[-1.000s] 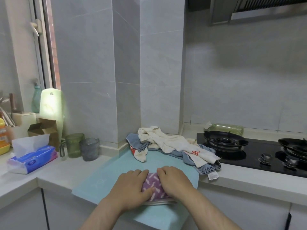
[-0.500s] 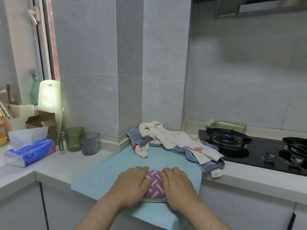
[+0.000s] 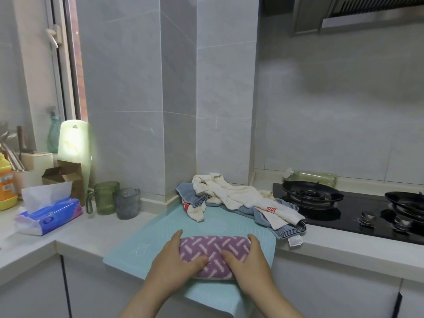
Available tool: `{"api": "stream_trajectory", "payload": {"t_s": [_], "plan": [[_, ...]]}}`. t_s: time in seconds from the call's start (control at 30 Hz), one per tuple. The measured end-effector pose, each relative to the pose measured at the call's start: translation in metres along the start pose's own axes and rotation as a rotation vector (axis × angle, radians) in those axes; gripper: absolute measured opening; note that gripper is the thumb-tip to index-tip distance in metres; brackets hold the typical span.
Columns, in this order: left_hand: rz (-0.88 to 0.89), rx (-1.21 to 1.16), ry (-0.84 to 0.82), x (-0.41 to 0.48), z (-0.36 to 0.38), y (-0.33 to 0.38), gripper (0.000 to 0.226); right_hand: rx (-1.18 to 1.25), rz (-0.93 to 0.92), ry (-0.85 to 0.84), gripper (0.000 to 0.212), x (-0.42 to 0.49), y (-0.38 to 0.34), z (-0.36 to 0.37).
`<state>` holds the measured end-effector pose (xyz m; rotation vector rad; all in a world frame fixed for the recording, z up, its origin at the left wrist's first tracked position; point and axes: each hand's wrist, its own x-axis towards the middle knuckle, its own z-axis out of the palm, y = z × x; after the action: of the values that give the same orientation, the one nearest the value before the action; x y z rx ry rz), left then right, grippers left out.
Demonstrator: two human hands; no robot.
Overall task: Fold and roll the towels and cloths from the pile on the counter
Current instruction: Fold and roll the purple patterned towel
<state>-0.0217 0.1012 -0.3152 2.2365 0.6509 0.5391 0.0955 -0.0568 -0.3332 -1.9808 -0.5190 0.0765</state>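
A purple rolled towel patterned with pale pink dashes (image 3: 214, 253) lay crosswise on a light-blue silicone mat (image 3: 137, 246) spread over the front edge of the white stone counter (image 3: 91, 232). The person's left hand (image 3: 174, 260) cupped the roll's left end, fingers curled over its far side and thumb lying across the top. The right hand (image 3: 251, 260) clasped the right end in the same way, its thumb pointing inward. The two thumbs lay near each other on the middle of the roll but apart. Behind the roll, at the far edge of the mat, sat a loose pile of cream, blue and striped cloths (image 3: 234, 198), one corner trailing a white label toward the black glass gas hob (image 3: 344, 216) on the right. To the left of the mat stood a green ribbed mug (image 3: 105, 198) and just beside it a grey glass cup (image 3: 126, 203), with a blue soft pack of tissues (image 3: 50, 214) further left on the counter.
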Motion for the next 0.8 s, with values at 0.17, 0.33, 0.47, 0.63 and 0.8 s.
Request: {"api": "stream_trajectory", "payload": {"t_s": [0.17, 0.33, 0.47, 0.63, 0.8], "plan": [[-0.023, -0.388, -0.168, -0.004, -0.019, -0.011, 0.064, 0.243, 0.000, -0.039, 0.086, -0.011, 0.013, -0.008], [-0.030, -0.472, -0.241, -0.002, -0.027, -0.023, 0.075, 0.307, -0.088, -0.227, 0.080, -0.019, 0.008, -0.021], [0.020, -0.542, -0.174, 0.006, -0.031, -0.013, 0.064, 0.320, -0.103, -0.237, 0.066, -0.007, -0.007, -0.029], [-0.069, -0.676, -0.054, 0.038, -0.019, -0.006, 0.070, 0.444, -0.011, -0.119, 0.053, 0.023, -0.026, -0.012], [-0.147, -0.544, 0.063, 0.064, -0.010, -0.008, 0.051, 0.324, 0.017, -0.120, 0.056, 0.044, -0.027, 0.003]]}}
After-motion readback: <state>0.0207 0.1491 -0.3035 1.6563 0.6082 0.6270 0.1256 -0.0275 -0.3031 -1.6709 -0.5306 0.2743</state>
